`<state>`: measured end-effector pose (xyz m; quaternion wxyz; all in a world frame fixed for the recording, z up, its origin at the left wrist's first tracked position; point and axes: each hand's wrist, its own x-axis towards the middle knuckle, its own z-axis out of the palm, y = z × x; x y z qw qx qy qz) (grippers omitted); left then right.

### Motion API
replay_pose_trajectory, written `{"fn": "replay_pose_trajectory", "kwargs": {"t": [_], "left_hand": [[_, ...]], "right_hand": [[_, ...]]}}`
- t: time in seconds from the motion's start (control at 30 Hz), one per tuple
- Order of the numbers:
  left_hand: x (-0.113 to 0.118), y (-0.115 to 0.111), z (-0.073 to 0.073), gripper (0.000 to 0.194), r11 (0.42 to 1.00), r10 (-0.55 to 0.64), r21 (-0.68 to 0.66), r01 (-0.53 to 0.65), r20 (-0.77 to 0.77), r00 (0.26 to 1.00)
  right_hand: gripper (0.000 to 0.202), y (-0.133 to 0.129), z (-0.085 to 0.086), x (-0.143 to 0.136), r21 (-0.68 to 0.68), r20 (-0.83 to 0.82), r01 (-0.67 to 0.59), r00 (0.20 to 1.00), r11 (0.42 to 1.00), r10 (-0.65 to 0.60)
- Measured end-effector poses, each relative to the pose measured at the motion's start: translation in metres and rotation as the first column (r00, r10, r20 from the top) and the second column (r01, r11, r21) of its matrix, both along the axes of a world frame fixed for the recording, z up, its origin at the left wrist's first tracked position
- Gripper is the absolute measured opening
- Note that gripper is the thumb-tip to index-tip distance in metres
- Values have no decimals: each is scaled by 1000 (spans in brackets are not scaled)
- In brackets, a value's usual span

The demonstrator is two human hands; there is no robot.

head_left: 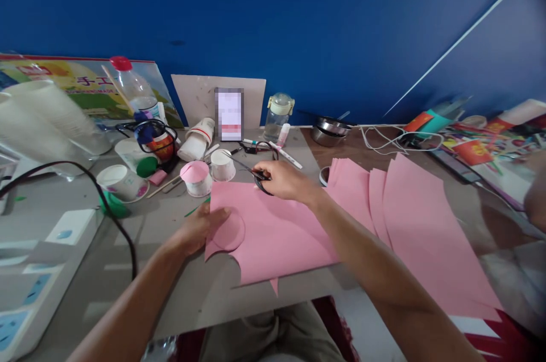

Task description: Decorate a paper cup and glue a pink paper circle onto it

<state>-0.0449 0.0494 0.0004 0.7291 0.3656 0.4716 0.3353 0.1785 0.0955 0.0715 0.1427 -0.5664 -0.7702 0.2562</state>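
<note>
A sheet of pink paper [281,237] lies before me, with curved bites cut out of its lower left edge and a circle outlined near the left side. My left hand [200,228] grips that left edge, thumb on top by the circle and fingers partly hidden behind the paper. Above the sheet's upper edge, my right hand [279,180] is closed around the black handles of a pair of scissors [260,177]. Their blades point left toward a white paper cup [222,165]. Beside it stands a cup with a pink top [196,178].
More pink sheets [426,231] fan out at the right. Behind are a phone [229,114], a glass jar [279,114], a glue stick [284,134] and metal bowls [328,130]. At left are stacked cups [55,117], a bottle [135,86], a power strip [63,254] and a black cable [115,219].
</note>
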Motion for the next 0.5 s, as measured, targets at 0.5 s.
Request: {"fn": "replay_pose_trajectory", "kwargs": {"t": [0.5], "left_hand": [[1, 5, -3, 26, 992, -125, 2, 125, -3, 992]], "right_hand": [[39, 0, -20, 27, 133, -520, 364, 818, 922, -247]]}}
